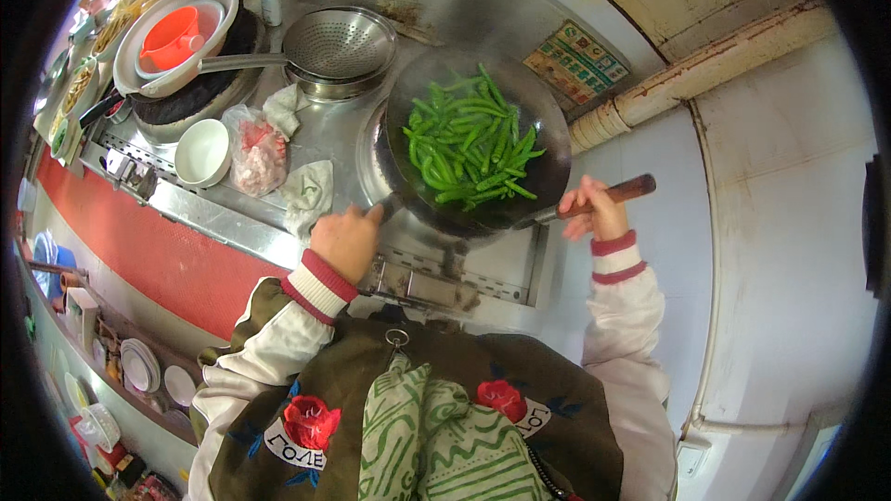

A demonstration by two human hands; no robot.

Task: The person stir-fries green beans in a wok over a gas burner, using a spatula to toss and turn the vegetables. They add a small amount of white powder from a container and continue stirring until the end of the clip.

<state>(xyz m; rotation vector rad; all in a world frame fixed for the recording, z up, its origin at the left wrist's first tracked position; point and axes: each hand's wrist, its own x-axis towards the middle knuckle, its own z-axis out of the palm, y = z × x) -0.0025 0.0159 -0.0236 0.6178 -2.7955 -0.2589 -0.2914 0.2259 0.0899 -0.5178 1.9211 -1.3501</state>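
Observation:
Long green peppers point(473, 139) lie heaped in a dark metal wok point(550, 111) over the stove burner. My left hand point(346, 240) is closed around the wok's short side handle point(393, 205). At the wok's right, my right hand point(593, 210) is at the wooden handle point(633, 186) of a long metal utensil whose working end lies at the wok's near right rim. Some of its fingers are spread, and its palm side rests against the wood; how firmly it grips is not plain.
Left of the wok, the steel stove top holds a perforated strainer point(341, 45), a folded cloth point(310, 191), a plastic bag point(254, 160), a white bowl point(202, 153) and nested basins point(226, 7). A pipe point(598, 125) and wall point(773, 139) bound the right side.

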